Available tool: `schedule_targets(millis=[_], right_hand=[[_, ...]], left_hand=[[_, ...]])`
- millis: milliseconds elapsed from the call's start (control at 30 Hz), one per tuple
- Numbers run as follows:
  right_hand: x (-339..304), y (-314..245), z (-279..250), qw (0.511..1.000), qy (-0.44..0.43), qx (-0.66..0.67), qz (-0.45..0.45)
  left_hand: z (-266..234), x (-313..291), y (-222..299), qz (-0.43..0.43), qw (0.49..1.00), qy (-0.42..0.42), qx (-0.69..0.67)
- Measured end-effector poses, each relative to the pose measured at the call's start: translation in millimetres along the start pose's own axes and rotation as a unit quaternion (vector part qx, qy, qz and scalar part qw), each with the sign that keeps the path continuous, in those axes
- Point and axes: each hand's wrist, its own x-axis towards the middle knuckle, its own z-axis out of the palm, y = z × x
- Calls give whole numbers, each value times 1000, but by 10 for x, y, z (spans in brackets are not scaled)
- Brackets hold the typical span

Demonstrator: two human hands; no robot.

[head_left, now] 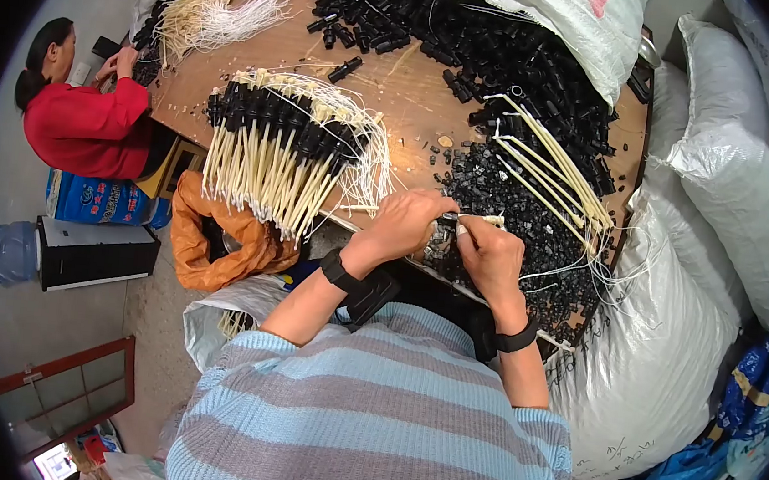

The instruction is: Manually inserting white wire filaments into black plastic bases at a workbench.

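Note:
My left hand [401, 226] and my right hand [491, 254] meet at the table's near edge, fingers pinched together. Between the fingertips is a small black fitting [450, 216], mostly hidden by the fingers. A short cream-coloured end [494, 219] shows just beyond my right fingers. To the left lies a thick row of cream sleeved wires [259, 160] with black sockets [272, 116] on their far ends. On the right, several loose cream sleeved wires [555, 168] rest across a heap of small black parts [533, 216].
Black cylindrical sockets [493, 48] spill from a white sack [595, 30] on the wooden table [398, 86]. Stuffed white sacks [659, 346] crowd the right side. An orange bag [197, 242] stands below the table at left. A person in red [88, 127] sits at far left.

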Motion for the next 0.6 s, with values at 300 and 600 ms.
schedule_targets(millis=[300, 600], right_hand=[[-60, 54, 27, 996, -73, 55, -15], [-93, 67, 85, 987, -20, 161, 13]], left_hand=[[-97, 42, 197, 13, 986, 37, -161], [-102, 40, 108, 181, 967, 149, -98]])
